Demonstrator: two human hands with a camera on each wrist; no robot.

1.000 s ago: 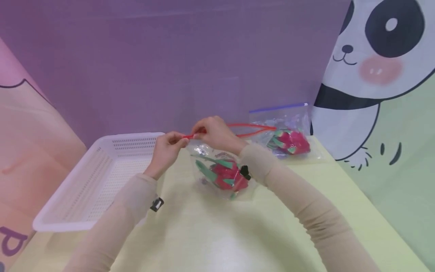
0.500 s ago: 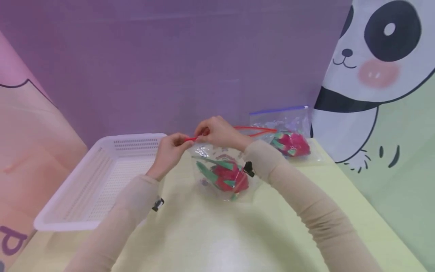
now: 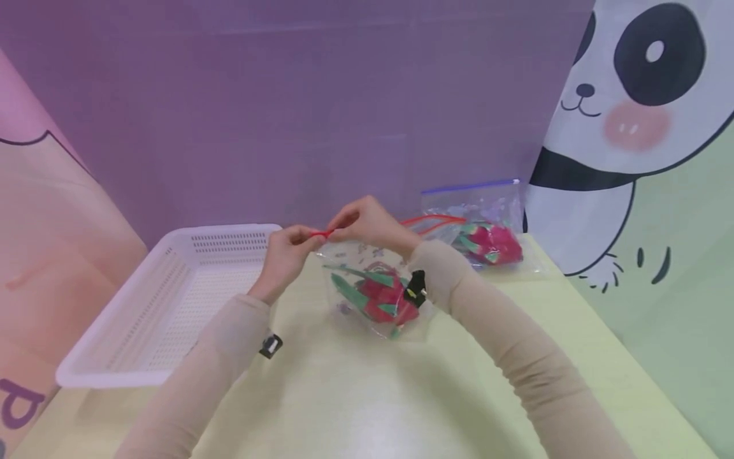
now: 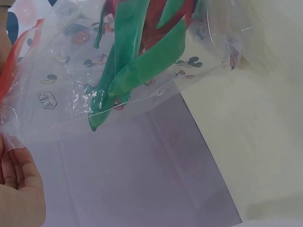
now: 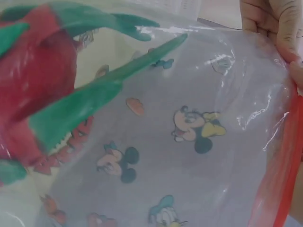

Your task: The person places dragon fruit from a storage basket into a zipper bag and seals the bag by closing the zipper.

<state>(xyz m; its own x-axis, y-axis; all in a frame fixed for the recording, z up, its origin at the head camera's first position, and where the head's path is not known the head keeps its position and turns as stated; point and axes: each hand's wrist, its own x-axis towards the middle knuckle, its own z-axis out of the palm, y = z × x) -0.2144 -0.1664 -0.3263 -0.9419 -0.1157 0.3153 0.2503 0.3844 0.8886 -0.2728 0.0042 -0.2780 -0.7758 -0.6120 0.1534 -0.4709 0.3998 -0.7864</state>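
Observation:
A clear zip bag (image 5: 246,90) with cartoon prints hangs from both hands by its red zip strip (image 3: 434,218). Inside it is a red dragon fruit (image 3: 375,296) with green scales, which looks like a model. My left hand (image 3: 283,258) pinches the strip's left corner between thumb and fingers. Right beside it, my right hand (image 3: 375,228) pinches the same strip, fingertips nearly touching the left ones. To the right of the right hand, the strip's two edges stand apart and meet at the far corner. In the left wrist view the green scales (image 4: 149,71) hang near the bag's edge.
A white perforated basket (image 3: 115,306) stands on the left of the pale yellow table (image 3: 355,401). At the back right lies a second clear bag with a blue zip (image 3: 470,187), holding another dragon fruit (image 3: 497,244). A purple cloth (image 3: 275,115) hangs behind.
The right hand has shifted slightly to the right along the strip, and the left a little too. Both keep their pinch. The basket and second bag stay put.

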